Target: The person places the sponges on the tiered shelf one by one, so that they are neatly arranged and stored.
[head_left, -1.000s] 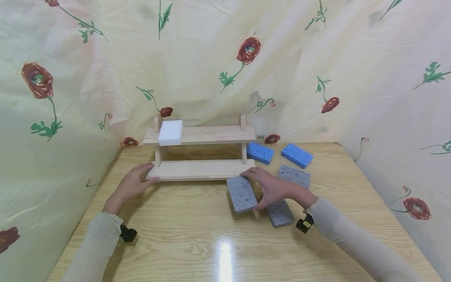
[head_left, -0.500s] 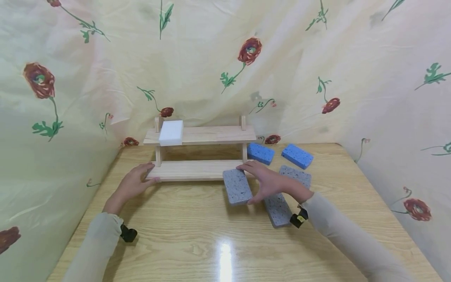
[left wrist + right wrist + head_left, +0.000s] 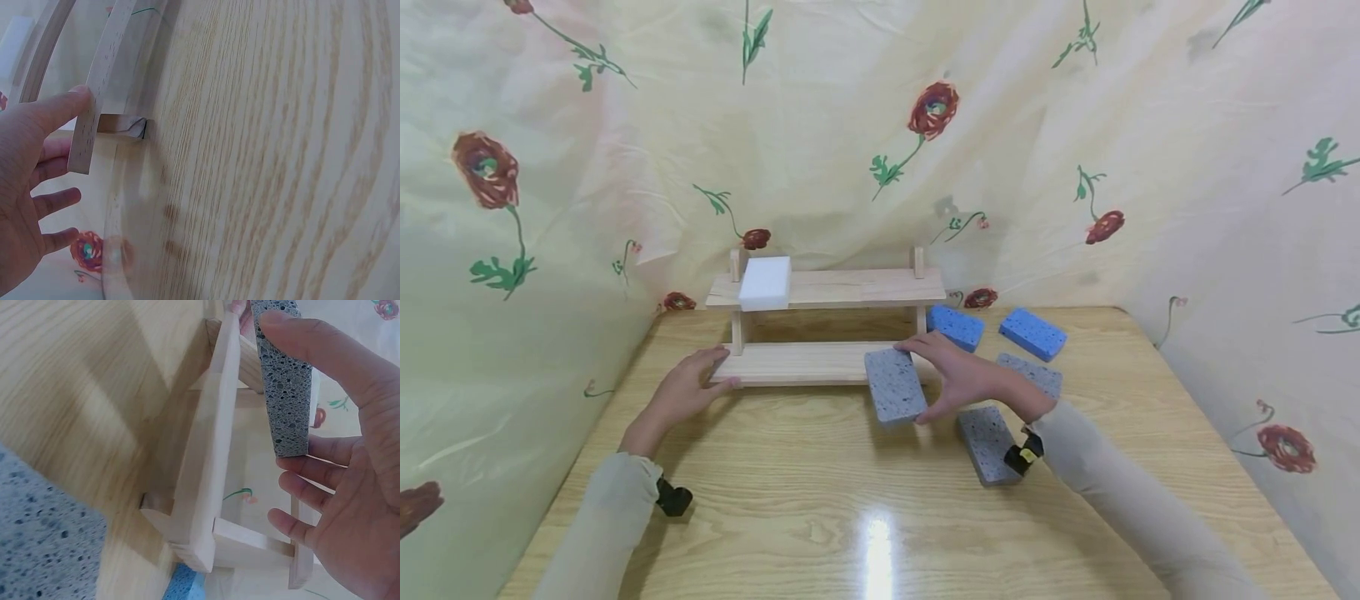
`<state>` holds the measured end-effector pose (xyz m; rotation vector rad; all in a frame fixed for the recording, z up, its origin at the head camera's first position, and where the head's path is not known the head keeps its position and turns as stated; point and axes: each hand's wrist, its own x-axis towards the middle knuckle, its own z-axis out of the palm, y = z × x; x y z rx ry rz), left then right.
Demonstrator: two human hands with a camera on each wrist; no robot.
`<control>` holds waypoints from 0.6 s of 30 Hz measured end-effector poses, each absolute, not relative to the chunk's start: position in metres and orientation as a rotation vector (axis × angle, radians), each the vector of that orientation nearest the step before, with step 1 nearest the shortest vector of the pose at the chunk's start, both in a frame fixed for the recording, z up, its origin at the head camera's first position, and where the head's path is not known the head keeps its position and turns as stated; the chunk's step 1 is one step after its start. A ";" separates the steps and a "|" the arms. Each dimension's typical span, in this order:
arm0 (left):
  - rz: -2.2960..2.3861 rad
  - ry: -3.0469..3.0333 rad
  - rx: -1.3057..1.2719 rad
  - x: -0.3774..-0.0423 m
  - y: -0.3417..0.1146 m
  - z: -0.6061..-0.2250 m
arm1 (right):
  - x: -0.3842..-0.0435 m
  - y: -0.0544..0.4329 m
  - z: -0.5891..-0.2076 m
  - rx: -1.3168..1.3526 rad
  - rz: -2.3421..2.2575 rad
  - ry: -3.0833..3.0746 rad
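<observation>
A two-tier wooden shelf [image 3: 827, 362] stands at the back of the table. My left hand [image 3: 682, 387] grips the left end of its lower board, thumb on the front edge in the left wrist view. My right hand [image 3: 955, 377] pinches a grey speckled sponge [image 3: 895, 387] between thumb and fingers. It is raised and overlaps the front right of the lower board in the head view; the right wrist view shows the sponge [image 3: 287, 406] edge-on, apart from the shelf. A white sponge [image 3: 765, 283] lies on the upper board's left end.
One grey sponge [image 3: 988, 446] lies on the table below my right wrist, another [image 3: 1030, 375] behind the forearm, partly hidden. Two blue sponges [image 3: 955, 327] [image 3: 1032, 333] lie right of the shelf. Flowered cloth [image 3: 835, 167] surrounds the table's back and sides.
My right hand has carried the grey sponge left and toward the shelf, uncovering more of the grey sponge on the table. My left hand stays on the shelf's end.
</observation>
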<state>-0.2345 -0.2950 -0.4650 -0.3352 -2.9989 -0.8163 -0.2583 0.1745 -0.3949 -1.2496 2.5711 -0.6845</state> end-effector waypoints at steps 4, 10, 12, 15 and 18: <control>-0.808 -2.996 -0.345 -0.235 -0.296 -0.466 | -0.261 0.170 -0.392 -1.262 -0.695 2.572; -0.813 -2.987 -0.351 -0.235 -0.296 -0.466 | -0.266 0.165 -0.387 -1.253 -0.731 2.564; -0.816 -2.989 -0.346 -0.235 -0.296 -0.466 | -0.267 0.163 -0.385 -1.249 -0.733 2.567; -0.819 -2.995 -0.337 -0.234 -0.296 -0.465 | -0.269 0.160 -0.383 -1.251 -0.726 2.574; -0.823 -3.000 -0.331 -0.234 -0.295 -0.465 | -0.270 0.157 -0.380 -1.265 -0.724 2.583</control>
